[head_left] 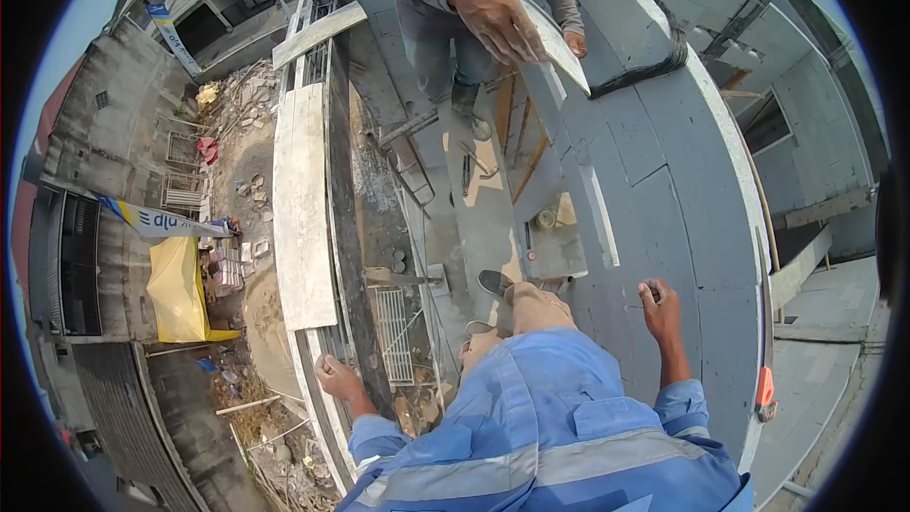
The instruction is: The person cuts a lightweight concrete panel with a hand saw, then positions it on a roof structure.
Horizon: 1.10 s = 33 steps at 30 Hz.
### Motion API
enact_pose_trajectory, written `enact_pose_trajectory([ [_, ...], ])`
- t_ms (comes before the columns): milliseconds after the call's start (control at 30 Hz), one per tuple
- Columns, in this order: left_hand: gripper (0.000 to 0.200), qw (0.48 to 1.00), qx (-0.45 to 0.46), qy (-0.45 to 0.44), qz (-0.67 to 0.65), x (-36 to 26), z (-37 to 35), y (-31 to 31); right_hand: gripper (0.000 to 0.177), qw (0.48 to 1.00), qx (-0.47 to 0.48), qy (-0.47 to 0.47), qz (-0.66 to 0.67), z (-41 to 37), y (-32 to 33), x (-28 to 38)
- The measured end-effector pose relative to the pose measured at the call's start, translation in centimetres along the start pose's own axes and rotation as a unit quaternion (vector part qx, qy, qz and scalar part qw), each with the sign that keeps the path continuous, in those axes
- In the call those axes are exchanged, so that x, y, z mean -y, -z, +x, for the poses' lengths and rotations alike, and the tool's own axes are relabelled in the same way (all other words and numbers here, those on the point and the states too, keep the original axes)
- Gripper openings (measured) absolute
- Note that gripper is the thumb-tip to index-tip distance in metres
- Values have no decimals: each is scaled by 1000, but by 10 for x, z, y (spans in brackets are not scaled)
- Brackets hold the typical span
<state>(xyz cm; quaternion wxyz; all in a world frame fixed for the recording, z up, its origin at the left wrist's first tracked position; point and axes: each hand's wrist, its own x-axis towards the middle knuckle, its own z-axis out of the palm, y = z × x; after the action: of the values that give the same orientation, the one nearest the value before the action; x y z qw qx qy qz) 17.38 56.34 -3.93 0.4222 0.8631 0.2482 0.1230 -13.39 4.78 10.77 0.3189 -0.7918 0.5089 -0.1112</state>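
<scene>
My left hand point(341, 382) rests at the edge of the metal rails beside a long pale board point(303, 209), its fingers curled. My right hand point(661, 308) is closed over the grey block wall point(649, 213); whatever its fingers may hold is hidden. Across from me, a co-worker's hand point(498, 17) grips a thin, pale flat panel point(555, 43), and their other hand point(575, 44) is at its far side. The panel's lower corner is near a black strand bundle point(645, 74) lying across the wall.
Below, my shoe point(493, 283) is on a narrow walkway with tools point(471, 171) farther along. A round container point(546, 219) sits beside it. A short board point(319, 35) crosses the rails. An orange-handled tool point(766, 389) is at the wall's right edge. The ground drops away left.
</scene>
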Motion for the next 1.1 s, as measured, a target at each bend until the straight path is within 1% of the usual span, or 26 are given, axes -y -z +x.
enact_pose_trajectory([
  [33, 37, 999, -5, -14, 45, 7, 8, 0, 19, 999, -38, 19, -21, -5, 10, -10],
  [67, 40, 996, -8, -27, 89, 13, 13, -1, 17, 990, -116, 60, -53, -11, 23, -13],
  [100, 40, 996, -21, -16, 85, 20, 14, -3, 16, 972, -195, 99, -83, -18, 41, -11],
  [133, 44, 990, -26, -33, 137, 29, 14, -5, 18, 968, -220, 77, -96, -28, 69, 2],
  [167, 49, 980, -27, -50, 190, 37, 11, -5, 21, 928, -305, 126, -175, -32, 95, 2],
  [200, 49, 980, -32, -44, 192, 42, 7, -4, 25, 872, -386, 168, -250, -37, 122, -5],
  [267, 54, 980, 72, 92, 162, 42, 0, -10, 40, 800, -449, 171, -359, -53, 176, -15],
  [300, 54, 980, 71, 89, 161, 54, 1, -15, 40, 800, -451, 169, -357, -61, 200, -29],
  [367, 53, 973, 94, 96, 190, 93, -2, -28, 59, 767, -430, 58, -474, -81, 239, -66],
  [400, 51, 976, 82, 86, 182, 92, -5, -30, 59, 765, -433, 57, -473, -93, 244, -84],
  [467, 50, 976, 83, 80, 187, 90, -3, -34, 75, 793, -339, -93, -499, -119, 258, -119],
  [500, 49, 974, 84, 74, 195, 90, -4, -35, 75, 791, -340, -92, -501, -127, 261, -137],
  [567, 48, 975, 72, 70, 200, 92, -3, -38, 80, 865, -164, -226, -417, -136, 255, -170],
  [600, 46, 975, 58, 66, 205, 92, -1, -39, 80, 865, -164, -226, -416, -138, 246, -155],
  [633, 46, 975, 58, 66, 204, 92, 0, -40, 80, 842, -171, -259, -441, -139, 228, -114],
  [667, 45, 973, 67, 80, 205, 92, 3, -39, 79, 817, -177, -290, -465, -141, 218, -91],
  [700, 45, 971, 76, 95, 206, 92, 4, -39, 79, 818, -177, -290, -464, -143, 217, -95],
  [767, 44, 970, 83, 95, 207, 92, 7, -38, 76, 785, -229, -253, -517, -150, 212, -115],
  [800, 43, 969, 93, 97, 209, 93, 7, -37, 76, 786, -229, -250, -516, -153, 212, -135],
  [867, 42, 971, 88, 91, 201, 104, 6, -38, 61, 746, -370, -85, -547, -158, 214, -170],
  [900, 41, 974, 85, 83, 193, 104, 5, -37, 61, 746, -370, -84, -547, -162, 217, -184],
  [933, 41, 974, 85, 84, 193, 104, 4, -37, 55, 764, -362, -70, -530, -166, 220, -197],
  [967, 40, 975, 83, 83, 190, 101, 1, -36, 49, 781, -352, -55, -512, -166, 219, -192],
  [1000, 39, 976, 79, 83, 187, 95, -2, -34, 49, 781, -353, -51, -512, -165, 219, -187],
  [1067, 38, 976, 80, 87, 185, 95, 0, -37, 44, 825, -354, -39, -439, -161, 218, -167],
  [1100, 38, 975, 83, 88, 188, 96, -1, -37, 44, 825, -355, -33, -438, -152, 221, -154],
])
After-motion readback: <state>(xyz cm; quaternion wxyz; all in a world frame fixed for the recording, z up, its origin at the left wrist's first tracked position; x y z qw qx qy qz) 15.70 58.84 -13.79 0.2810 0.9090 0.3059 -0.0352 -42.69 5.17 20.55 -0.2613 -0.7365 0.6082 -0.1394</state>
